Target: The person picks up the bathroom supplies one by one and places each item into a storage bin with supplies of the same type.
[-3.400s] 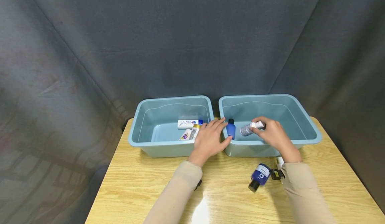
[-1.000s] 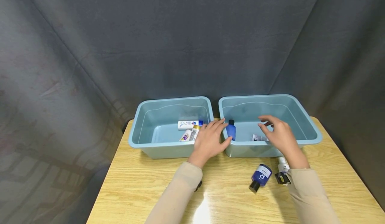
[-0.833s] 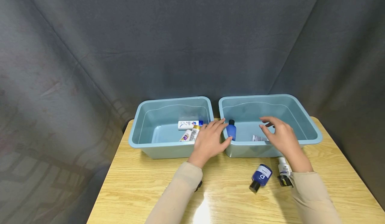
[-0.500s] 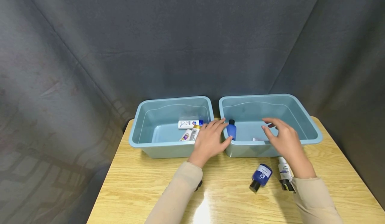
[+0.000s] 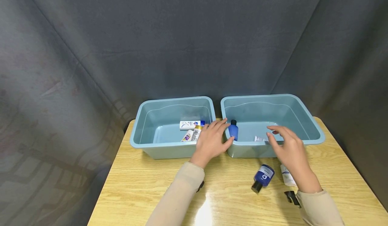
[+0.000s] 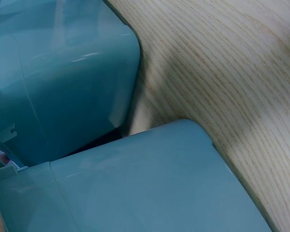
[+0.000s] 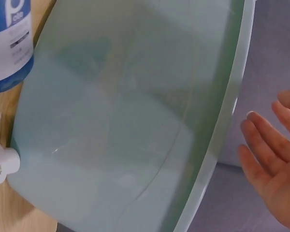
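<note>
My left hand point(image 5: 212, 140) rests over the neighbouring rims of the two blue bins, its fingers spread and relaxed. Close to its fingertips, a blue bottle with a black cap point(image 5: 233, 131) leans inside the right bin point(image 5: 272, 143). My right hand point(image 5: 288, 148) hovers at that bin's front rim, fingers loosely bent, nothing held. Near its thumb lies a small bottle point(image 5: 260, 138), mostly hidden by the front wall. On the table below are a dark blue bottle point(image 5: 263, 175) and a white bottle point(image 5: 287, 177), the latter partly behind my right hand and wrist.
The left bin point(image 5: 169, 145) holds a white tube with a blue cap point(image 5: 190, 125), a gold-capped bottle point(image 5: 196, 133) and a white-and-purple item point(image 5: 187, 136). Both bins stand on a wooden table point(image 5: 136, 192) before a dark grey curtain point(image 5: 194, 44).
The right hand has let go of the small white-capped bottle inside the right bin and drawn back toward the right and the table's front. My left hand has stayed in place.
</note>
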Demonstrator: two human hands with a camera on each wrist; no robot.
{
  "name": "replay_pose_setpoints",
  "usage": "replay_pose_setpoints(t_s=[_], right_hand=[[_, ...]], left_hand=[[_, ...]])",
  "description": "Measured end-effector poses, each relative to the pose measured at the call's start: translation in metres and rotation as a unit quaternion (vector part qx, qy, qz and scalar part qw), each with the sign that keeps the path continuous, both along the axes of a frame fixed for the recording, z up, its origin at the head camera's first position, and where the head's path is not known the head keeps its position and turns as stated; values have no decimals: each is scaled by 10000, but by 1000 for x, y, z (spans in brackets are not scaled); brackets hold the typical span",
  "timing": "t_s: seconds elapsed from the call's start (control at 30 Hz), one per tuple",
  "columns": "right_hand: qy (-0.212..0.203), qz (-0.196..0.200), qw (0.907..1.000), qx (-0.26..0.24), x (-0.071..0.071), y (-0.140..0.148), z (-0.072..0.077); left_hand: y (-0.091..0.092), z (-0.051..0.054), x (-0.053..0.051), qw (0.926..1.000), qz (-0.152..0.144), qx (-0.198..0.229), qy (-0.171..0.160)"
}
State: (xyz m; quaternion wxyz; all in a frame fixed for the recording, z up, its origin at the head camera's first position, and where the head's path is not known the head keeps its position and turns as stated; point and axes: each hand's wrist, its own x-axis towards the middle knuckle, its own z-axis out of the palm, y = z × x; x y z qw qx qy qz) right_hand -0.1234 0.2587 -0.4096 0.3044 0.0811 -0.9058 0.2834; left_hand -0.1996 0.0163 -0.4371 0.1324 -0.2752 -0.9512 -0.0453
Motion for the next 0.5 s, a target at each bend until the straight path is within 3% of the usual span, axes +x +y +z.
replay_pose_setpoints(t_s=[0.5], right_hand=[[547, 112, 9978, 370, 25, 7, -9]], left_hand=[[2, -1, 1, 10000, 0, 0, 59]])
